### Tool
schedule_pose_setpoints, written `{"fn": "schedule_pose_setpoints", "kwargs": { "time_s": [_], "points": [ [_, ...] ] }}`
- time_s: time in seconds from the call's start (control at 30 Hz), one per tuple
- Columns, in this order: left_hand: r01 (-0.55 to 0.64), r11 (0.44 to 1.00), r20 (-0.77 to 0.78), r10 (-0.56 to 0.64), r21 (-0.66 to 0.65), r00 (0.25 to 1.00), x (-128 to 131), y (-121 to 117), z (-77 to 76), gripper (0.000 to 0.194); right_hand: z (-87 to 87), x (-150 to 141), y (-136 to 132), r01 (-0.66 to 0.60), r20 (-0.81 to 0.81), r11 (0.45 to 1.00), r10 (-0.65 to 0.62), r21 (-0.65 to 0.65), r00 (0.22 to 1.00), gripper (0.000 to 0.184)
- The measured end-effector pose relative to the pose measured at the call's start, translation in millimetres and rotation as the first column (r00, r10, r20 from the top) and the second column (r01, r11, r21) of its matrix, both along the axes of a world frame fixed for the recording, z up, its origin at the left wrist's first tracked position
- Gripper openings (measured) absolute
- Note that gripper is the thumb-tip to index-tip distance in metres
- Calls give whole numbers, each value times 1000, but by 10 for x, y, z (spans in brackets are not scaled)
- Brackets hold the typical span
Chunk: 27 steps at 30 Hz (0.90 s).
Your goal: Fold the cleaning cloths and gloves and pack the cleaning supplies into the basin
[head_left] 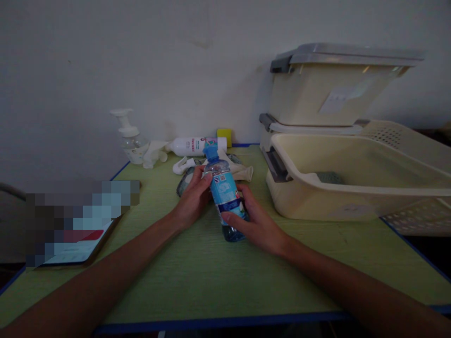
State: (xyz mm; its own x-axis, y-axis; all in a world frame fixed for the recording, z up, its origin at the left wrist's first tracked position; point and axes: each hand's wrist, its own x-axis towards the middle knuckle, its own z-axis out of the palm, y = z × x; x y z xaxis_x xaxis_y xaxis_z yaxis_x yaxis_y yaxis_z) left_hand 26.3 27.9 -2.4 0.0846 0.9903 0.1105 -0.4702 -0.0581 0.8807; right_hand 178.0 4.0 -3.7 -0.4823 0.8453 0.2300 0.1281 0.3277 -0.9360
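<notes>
Blue-capped bottle (225, 195) sits in both hands over the middle of the green table (197, 286), top leaning away and left. Right hand (260, 225) wraps the lower half, thumb across the label; left hand (195, 195) pinches up near the shoulder. Can't tell if the base touches down.

Risks, my read: smooth plastic could slip or twist if one grip slackens; a hard squeeze could squirt contents if the cap is loose, tightness not visible. Pushing it forward could snag the mesh (181, 188) and pale glove-like piece (244, 172) just behind, then nudge the lying white bottle (186, 146) into a roll.

Room: best strip is toward the near blue edge (211, 324), well apart from the bottle. Left forearm runs near the tablet-like device (84, 239), so a wide leftward sweep could bump it. Open bin (317, 202) limits the right. Pump bottle (132, 145) stands near the far left corner; wall (176, 70) stops anything behind.
</notes>
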Motion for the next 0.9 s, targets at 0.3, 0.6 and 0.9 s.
{"fn": "schedule_pose_setpoints", "kwargs": {
  "time_s": [0.3,0.6,0.9],
  "points": [
    [29,999,-57,-26,38,998,-27,3,0,60,11,-13,-3,17,27,1000,-16,-24,999,51],
    [96,995,26,-96,-23,995,-36,-51,84,55,16,7,12,0,63,1000,0,11,998,63],
    [132,991,-22,-132,12,991,-36,-23,23,52,27,-5,-24,-6,94,1000,6,9,996,65]
  ]
}}
